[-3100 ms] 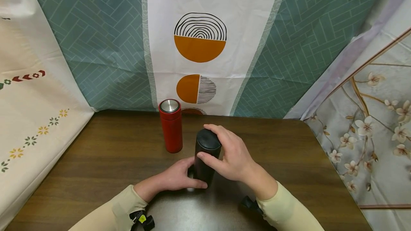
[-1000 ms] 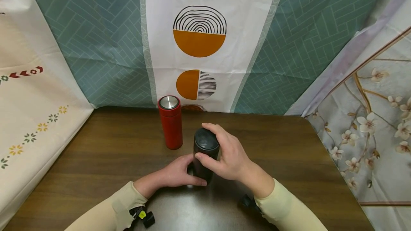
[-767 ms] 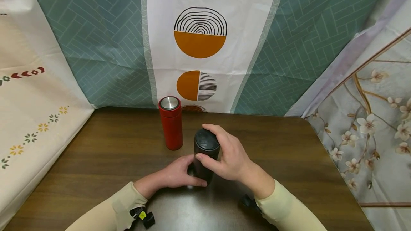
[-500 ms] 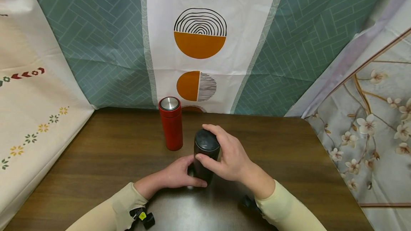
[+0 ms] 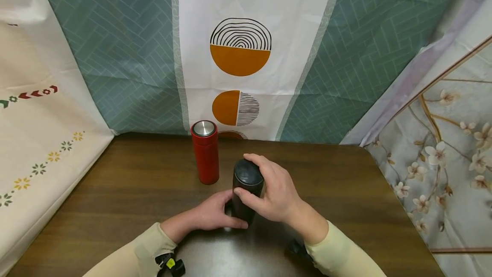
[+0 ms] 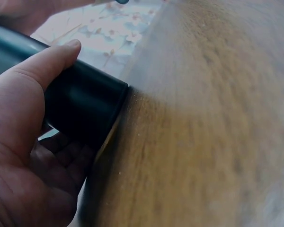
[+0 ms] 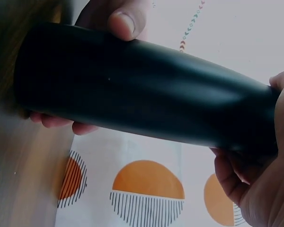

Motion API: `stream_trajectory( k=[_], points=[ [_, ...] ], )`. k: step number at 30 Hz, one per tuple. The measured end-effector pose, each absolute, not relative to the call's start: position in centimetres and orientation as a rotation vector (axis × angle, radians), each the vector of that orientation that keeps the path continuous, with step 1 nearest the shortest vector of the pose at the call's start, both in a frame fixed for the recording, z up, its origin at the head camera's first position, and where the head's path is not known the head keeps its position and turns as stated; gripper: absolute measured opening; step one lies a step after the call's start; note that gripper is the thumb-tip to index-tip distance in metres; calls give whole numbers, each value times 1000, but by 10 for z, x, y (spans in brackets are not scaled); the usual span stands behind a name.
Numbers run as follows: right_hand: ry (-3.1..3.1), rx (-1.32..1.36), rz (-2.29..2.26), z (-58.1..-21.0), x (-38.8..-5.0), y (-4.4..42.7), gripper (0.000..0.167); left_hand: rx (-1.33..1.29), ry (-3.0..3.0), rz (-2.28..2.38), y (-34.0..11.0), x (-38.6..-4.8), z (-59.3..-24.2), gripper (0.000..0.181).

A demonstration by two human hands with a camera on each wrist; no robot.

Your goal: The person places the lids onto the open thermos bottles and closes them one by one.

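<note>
A black thermos bottle stands upright on the brown wooden table, near the middle of the head view. My left hand grips it low down, the thumb across the near side and the fingers round behind. Higher up, my right hand holds it around the lid, thumb on the near side. In the right wrist view the smooth black body stretches between both hands. The left wrist view has the bottle's base at the tabletop. A red thermos bottle with a silver-topped lid stands behind, to the left, untouched.
The wooden table reaches back to a hanging cloth with orange half-circle prints. Patterned fabric also hangs at the left and right sides. A dark strap device sits at the left wrist.
The head view has shifted slightly, so the table, bottles and hands appear a little lower. Both hands keep the same hold on the black thermos bottle. The red bottle has not moved.
</note>
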State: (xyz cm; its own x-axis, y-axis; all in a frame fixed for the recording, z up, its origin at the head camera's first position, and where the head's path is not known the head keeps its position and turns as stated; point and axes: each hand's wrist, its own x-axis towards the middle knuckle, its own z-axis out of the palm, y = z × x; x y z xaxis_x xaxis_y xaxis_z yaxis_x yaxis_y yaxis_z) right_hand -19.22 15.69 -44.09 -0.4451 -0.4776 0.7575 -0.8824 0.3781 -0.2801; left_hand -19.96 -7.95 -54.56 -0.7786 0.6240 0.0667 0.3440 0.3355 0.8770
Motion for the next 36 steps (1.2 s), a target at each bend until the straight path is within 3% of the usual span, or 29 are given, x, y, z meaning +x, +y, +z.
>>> stream_trajectory(
  k=[24,36],
  points=[
    [-2158,750,976,-443,-171,149,68,770,2454,1518,-65,-183,-545,64],
    [-2170,772,972,-441,-172,145,73,728,2539,1540,-61,-178,-540,69]
  ],
)
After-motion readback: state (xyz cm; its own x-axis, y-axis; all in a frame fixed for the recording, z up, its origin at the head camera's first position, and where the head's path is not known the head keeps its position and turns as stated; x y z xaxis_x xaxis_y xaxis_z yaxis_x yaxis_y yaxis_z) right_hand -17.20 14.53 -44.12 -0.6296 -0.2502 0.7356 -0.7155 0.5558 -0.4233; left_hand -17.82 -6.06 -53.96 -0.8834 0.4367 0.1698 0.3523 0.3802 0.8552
